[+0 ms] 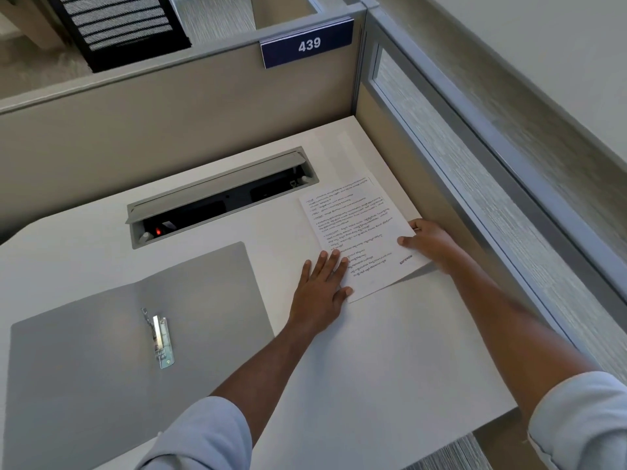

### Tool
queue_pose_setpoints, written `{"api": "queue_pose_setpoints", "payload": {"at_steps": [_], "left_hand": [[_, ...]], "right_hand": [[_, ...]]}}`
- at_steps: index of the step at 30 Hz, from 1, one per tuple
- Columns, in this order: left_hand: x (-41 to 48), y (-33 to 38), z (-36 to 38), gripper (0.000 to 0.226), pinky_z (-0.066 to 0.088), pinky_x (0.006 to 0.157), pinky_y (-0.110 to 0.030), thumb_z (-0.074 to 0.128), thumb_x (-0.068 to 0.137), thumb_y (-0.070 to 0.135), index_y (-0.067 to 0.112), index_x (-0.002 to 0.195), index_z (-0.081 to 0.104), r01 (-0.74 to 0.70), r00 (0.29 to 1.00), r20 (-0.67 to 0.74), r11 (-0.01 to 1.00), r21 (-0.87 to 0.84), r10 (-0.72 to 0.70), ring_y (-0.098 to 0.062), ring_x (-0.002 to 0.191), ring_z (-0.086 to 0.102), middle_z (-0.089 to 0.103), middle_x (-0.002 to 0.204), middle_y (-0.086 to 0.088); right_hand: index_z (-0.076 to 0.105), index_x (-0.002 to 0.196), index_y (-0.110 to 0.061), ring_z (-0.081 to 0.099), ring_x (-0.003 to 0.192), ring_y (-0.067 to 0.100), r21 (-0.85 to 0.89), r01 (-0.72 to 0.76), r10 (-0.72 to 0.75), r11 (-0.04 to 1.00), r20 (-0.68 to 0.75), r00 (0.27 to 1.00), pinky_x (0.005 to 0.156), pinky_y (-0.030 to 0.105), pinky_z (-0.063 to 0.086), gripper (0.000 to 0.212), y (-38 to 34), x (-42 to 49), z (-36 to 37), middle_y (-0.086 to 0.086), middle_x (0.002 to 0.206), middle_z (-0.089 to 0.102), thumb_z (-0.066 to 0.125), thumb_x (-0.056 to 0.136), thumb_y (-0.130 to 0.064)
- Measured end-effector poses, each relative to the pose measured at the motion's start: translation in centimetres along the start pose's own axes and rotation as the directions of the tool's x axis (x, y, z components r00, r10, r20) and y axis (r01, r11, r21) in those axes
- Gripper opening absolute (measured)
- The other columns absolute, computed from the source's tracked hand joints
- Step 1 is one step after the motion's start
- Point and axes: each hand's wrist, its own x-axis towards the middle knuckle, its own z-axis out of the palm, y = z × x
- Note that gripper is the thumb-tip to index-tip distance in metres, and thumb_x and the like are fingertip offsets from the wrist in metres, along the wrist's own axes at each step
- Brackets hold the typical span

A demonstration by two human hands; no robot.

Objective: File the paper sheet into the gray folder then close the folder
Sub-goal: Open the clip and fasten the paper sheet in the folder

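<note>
A white paper sheet (356, 225) with printed text lies on the right part of the white desk (390, 351). My right hand (431, 244) pinches its right edge, thumb on top, and that near corner is lifted off the desk. My left hand (322, 283) lies flat with its fingertips pressing the sheet's lower left edge. The gray folder (101, 351) lies open on the left of the desk, its metal clip (161, 337) showing along the spine.
An open cable hatch (220, 195) with a red light is sunk into the desk behind the folder. Beige partition walls (152, 113) close the back, with a blue "439" sign (308, 44). A frosted glass panel (475, 205) runs along the right side.
</note>
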Motion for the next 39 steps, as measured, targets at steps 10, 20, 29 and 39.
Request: {"api": "queue_pose_setpoints", "payload": {"at_steps": [10,20,29,39], "left_hand": [[-0.2,2.3,-3.4,0.044,0.047,0.123,-0.035,0.066,0.106,0.019,0.025,0.149,0.060,0.223,0.780,0.071,0.170,-0.960,-0.622,-0.008,0.140,0.060,0.064,0.151,0.009],[-2.2,-0.5,-5.2,0.038,0.062,0.094,-0.036,0.076,0.100,0.018,0.019,0.137,0.068,0.187,0.778,0.332,-0.308,-0.933,-0.533,-0.025,0.118,0.075,0.080,0.131,-0.003],[-7.9,-4.3,-5.9,0.040,0.065,0.093,-0.036,0.068,0.100,-0.002,0.018,0.135,0.068,0.050,0.815,0.186,-0.253,-0.966,-0.550,-0.025,0.118,0.078,0.079,0.131,-0.003],[-16.1,-8.3,-6.9,0.043,0.065,0.094,-0.037,0.070,0.100,-0.003,0.021,0.136,0.069,-0.008,0.828,0.155,-0.288,-0.958,-0.539,-0.027,0.126,0.074,0.077,0.137,-0.007]], "right_hand": [[0.074,0.111,-0.020,0.082,0.090,0.022,0.341,0.005,-0.019,0.940,0.039,0.999,0.072,0.031,0.062,0.021,1.7,-2.1,0.1,0.005,0.109,0.086,0.080,0.095,-0.007],[0.070,0.128,-0.013,0.084,0.095,0.032,0.511,-0.012,-0.085,0.860,0.167,0.982,0.069,0.037,0.069,0.032,1.1,-5.1,3.5,0.012,0.115,0.085,0.078,0.097,-0.006],[0.068,0.129,-0.011,0.082,0.103,0.040,0.499,-0.007,-0.180,0.867,0.324,0.929,0.082,0.048,0.070,0.033,-0.7,-7.7,8.8,0.020,0.122,0.082,0.079,0.097,-0.010],[0.069,0.133,-0.006,0.079,0.114,0.040,0.390,-0.055,-0.160,0.919,0.497,0.853,0.091,0.055,0.067,0.034,-5.6,-8.9,16.9,0.016,0.128,0.080,0.074,0.101,-0.016]]}}
